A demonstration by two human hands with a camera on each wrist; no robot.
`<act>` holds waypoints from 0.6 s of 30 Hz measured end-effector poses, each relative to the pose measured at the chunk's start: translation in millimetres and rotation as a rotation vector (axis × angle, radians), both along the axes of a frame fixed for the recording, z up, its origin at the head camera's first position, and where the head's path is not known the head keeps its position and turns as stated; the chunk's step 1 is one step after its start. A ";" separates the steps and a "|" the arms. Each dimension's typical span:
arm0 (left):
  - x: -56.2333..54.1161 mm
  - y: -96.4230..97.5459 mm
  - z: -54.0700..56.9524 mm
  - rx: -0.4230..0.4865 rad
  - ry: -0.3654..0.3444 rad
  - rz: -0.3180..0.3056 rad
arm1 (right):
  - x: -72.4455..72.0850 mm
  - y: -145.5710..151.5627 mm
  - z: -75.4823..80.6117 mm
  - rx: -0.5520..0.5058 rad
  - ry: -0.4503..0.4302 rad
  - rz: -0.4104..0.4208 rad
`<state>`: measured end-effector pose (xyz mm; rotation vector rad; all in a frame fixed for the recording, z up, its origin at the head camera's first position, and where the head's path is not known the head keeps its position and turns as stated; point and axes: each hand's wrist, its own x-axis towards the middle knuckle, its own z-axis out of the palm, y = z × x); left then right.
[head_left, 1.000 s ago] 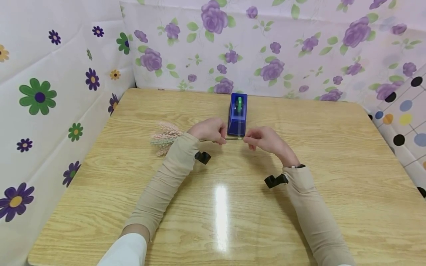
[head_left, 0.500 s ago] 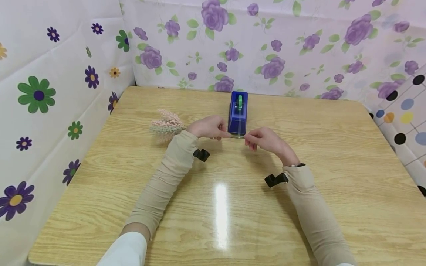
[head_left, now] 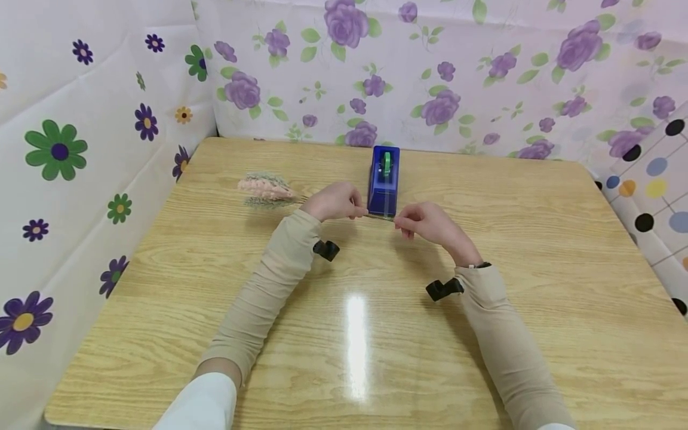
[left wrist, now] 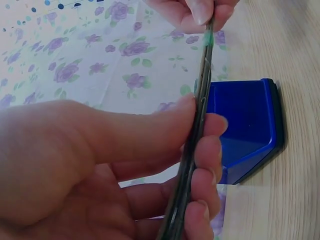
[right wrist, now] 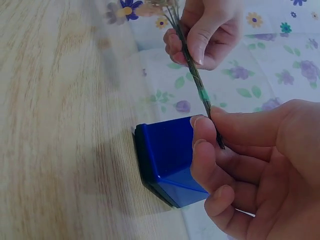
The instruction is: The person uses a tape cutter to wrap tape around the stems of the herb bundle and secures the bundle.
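Observation:
In the head view a bunch of dried-looking pink and grey-green flowers (head_left: 266,187) points left, its thin stems running rightward between both hands. My left hand (head_left: 336,202) grips the stems at mid-length, thumb on one side and curled fingers on the other in the left wrist view. Thumb and fingertips of my right hand (head_left: 427,222) pinch the stems (right wrist: 192,67) close to their cut ends. A greenish band of tape (right wrist: 203,94) circles the stems just beside the right fingertips. Directly behind the stems stands a blue tape dispenser (head_left: 383,200) holding a green-cored roll (head_left: 387,164).
The wooden table (head_left: 301,334) carries the dispenser near its back edge. A cloth with purple roses (head_left: 441,107) hangs behind it, and a flower-patterned cloth (head_left: 107,179) lines the left side. Black camera mounts (head_left: 444,289) stick out from both wrists.
The bunch has turned about its stems, so different pink and green heads face up, and its flower end has swung slightly backward. My left fingertips shifted a little right; the right hand barely moved.

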<state>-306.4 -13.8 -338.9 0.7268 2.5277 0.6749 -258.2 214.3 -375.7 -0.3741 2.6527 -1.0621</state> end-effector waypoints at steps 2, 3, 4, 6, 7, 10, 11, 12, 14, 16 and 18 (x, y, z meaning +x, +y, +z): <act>0.1 0.3 0.0 0.002 0.003 0.016 | 0.5 0.0 0.3 0.008 0.012 -0.007; 0.1 0.5 -0.2 0.004 0.006 0.021 | 0.7 0.1 0.4 0.012 0.018 -0.013; 0.0 0.5 -0.3 0.007 0.006 0.026 | 0.8 -0.1 0.5 0.013 0.025 -0.017; -0.3 0.8 -0.9 0.014 0.001 0.032 | 1.2 -0.5 0.8 0.016 0.032 -0.030; -0.6 0.9 -1.3 0.017 -0.001 0.032 | 1.2 -0.7 0.8 0.016 0.035 -0.035; -0.9 1.5 -2.3 0.027 -0.010 0.029 | 1.3 -1.2 0.7 0.022 0.045 -0.050; -1.0 1.7 -2.7 0.029 -0.015 0.027 | 1.4 -1.4 0.9 0.025 0.047 -0.057; -1.2 1.8 -3.1 0.030 -0.017 0.026 | 1.3 -1.2 0.7 0.027 0.050 -0.060; -1.5 2.2 -3.4 0.031 -0.010 0.017 | 1.3 -1.2 1.0 0.030 0.051 -0.065; -1.8 2.9 -3.9 0.026 -0.005 0.005 | 1.4 -0.7 1.0 0.032 0.052 -0.062; -2.2 3.8 -4.8 0.016 0.010 -0.010 | 1.3 0.3 0.4 0.042 0.060 -0.042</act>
